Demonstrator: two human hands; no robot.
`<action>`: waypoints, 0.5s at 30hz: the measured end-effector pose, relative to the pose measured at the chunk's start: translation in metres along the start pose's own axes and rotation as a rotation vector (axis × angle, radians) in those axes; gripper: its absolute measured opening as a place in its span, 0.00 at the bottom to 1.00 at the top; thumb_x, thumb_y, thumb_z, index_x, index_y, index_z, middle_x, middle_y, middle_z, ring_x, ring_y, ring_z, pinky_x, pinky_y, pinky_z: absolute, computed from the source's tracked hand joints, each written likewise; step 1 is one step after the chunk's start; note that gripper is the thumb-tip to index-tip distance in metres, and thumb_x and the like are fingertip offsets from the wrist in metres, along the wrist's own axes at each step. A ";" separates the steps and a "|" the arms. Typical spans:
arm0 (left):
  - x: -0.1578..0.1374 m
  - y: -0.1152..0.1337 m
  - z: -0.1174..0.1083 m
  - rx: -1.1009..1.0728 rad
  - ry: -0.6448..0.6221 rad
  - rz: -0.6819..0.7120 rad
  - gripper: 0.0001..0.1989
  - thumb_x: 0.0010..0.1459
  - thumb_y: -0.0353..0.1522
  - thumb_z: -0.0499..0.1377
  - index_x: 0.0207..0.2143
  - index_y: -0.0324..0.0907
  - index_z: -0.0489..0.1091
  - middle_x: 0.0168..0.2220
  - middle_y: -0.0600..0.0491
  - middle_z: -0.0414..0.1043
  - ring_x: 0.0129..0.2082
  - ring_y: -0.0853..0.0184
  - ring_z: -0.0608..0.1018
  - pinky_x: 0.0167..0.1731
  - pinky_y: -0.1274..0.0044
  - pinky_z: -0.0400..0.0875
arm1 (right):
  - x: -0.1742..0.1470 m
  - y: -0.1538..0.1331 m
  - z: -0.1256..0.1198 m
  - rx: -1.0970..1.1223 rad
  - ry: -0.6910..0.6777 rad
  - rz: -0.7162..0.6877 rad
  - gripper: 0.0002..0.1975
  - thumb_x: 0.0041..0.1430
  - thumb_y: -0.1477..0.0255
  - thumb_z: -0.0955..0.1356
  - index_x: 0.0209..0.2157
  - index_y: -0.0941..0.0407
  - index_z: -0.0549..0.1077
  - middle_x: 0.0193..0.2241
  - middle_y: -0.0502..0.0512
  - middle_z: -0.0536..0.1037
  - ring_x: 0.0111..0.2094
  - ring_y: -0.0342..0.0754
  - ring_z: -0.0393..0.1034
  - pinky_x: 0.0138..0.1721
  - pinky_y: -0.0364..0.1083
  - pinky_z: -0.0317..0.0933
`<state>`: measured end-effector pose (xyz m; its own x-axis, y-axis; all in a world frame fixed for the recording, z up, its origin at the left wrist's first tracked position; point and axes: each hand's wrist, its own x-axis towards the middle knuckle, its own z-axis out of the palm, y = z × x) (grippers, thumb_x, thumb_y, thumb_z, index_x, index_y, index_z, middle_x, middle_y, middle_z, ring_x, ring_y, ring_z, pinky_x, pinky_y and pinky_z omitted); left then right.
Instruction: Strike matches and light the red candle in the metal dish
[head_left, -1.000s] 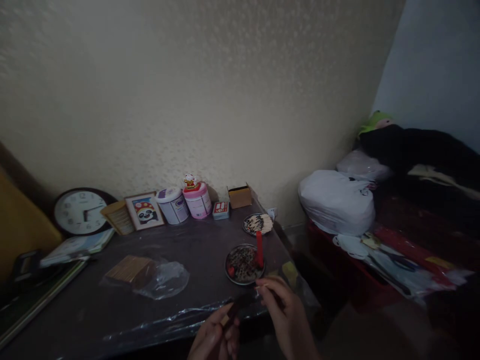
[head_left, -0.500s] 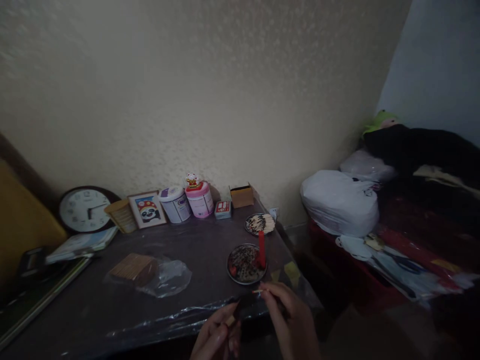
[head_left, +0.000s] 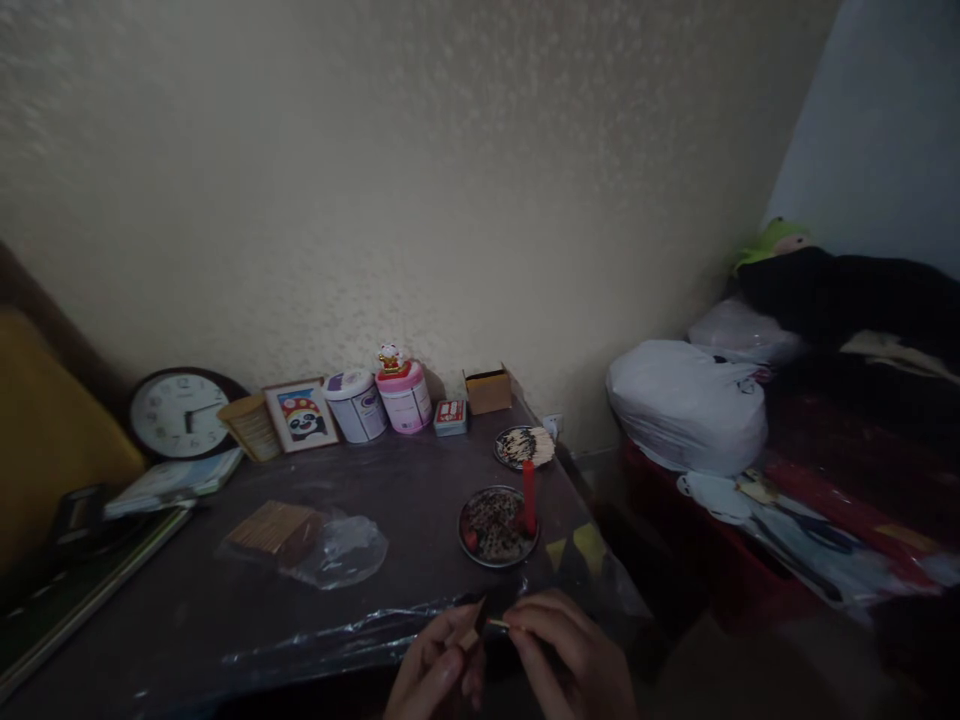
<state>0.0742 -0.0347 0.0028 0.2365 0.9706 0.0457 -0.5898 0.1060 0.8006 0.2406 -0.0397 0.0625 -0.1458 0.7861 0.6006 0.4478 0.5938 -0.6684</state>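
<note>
My left hand (head_left: 433,668) is closed round a small matchbox (head_left: 471,636), whose dark side faces right. Pinched in the fingers of my right hand (head_left: 570,650) is a match (head_left: 497,624), its tip beside the matchbox; whether they touch I cannot tell. No flame shows. Just beyond my hands a red candle (head_left: 529,500) stands upright at the right side of a round metal plate (head_left: 463,550), which is speckled dark and has a red lump at its left. Behind it, a smaller plate (head_left: 501,458) bears many matchsticks (head_left: 538,446), several with blackened ends.
Along the wall stand a clock (head_left: 176,415), a picture frame (head_left: 301,415), two tins (head_left: 355,408), a card box (head_left: 451,417) and an open cardboard box (head_left: 488,391). A bundle of sticks (head_left: 274,525) lies in clear plastic. White bags (head_left: 686,405) sit at right.
My right hand has brought the match down and left, close to the matchbox in my left hand. The view has shifted slightly.
</note>
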 end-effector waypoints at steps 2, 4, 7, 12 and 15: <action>0.001 -0.001 -0.001 -0.002 -0.017 -0.005 0.23 0.46 0.45 0.65 0.42 0.42 0.77 0.20 0.54 0.65 0.21 0.70 0.63 0.22 0.76 0.54 | -0.002 0.001 0.001 -0.018 -0.017 -0.014 0.09 0.59 0.76 0.64 0.34 0.53 0.76 0.31 0.53 0.81 0.33 0.46 0.76 0.34 0.40 0.69; 0.000 -0.001 -0.002 0.000 -0.002 -0.012 0.22 0.46 0.45 0.66 0.41 0.42 0.77 0.21 0.54 0.66 0.22 0.70 0.64 0.22 0.76 0.54 | -0.003 0.004 0.004 -0.043 -0.059 -0.037 0.08 0.59 0.76 0.64 0.35 0.53 0.76 0.31 0.53 0.81 0.33 0.46 0.76 0.35 0.40 0.69; -0.003 0.000 0.000 0.067 0.024 0.007 0.23 0.43 0.46 0.67 0.40 0.43 0.77 0.23 0.54 0.68 0.22 0.70 0.65 0.24 0.76 0.56 | -0.004 0.014 0.012 -0.093 -0.065 -0.054 0.11 0.61 0.76 0.62 0.36 0.53 0.76 0.33 0.54 0.80 0.34 0.47 0.76 0.38 0.43 0.69; -0.006 0.006 -0.006 0.144 0.073 0.032 0.25 0.41 0.47 0.67 0.40 0.42 0.77 0.20 0.54 0.69 0.20 0.70 0.66 0.24 0.77 0.56 | 0.000 0.029 0.019 -0.027 0.029 0.166 0.10 0.62 0.74 0.62 0.35 0.53 0.76 0.32 0.52 0.80 0.34 0.47 0.75 0.36 0.42 0.67; -0.003 0.009 -0.015 0.117 0.214 0.019 0.23 0.45 0.45 0.66 0.42 0.43 0.76 0.19 0.54 0.68 0.20 0.71 0.66 0.23 0.78 0.55 | 0.002 0.028 0.015 0.064 0.034 0.312 0.09 0.62 0.70 0.64 0.34 0.53 0.76 0.32 0.51 0.80 0.35 0.47 0.75 0.37 0.40 0.66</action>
<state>0.0561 -0.0336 0.0012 0.0495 0.9972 -0.0561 -0.4964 0.0733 0.8650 0.2397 -0.0191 0.0389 0.0199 0.9265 0.3757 0.4101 0.3351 -0.8482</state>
